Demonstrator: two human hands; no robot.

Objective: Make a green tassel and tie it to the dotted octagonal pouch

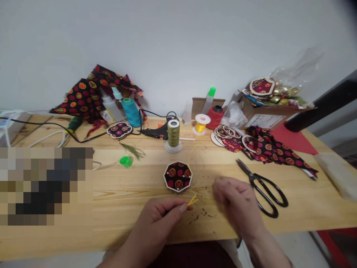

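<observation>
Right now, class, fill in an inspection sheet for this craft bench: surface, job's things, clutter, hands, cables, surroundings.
Surface: pale wooden table, dark snippets scattered near the hands.
Job's things: yellow thread pinched at its end; octagonal fabric piece lying just beyond it.
Clutter: black scissors, olive spool, green cap, glue gun, patterned fabric.
Hands: left hand pinching the yellow thread; right hand blurred, grip unclear.
Cables: black cable crossing the back left.
Surroundings: plain white wall; cardboard box back right.

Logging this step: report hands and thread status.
Left hand pinching yellow thread. Right hand beside it, blurred. Octagonal fabric piece just beyond; scissors to right, apart.
</observation>
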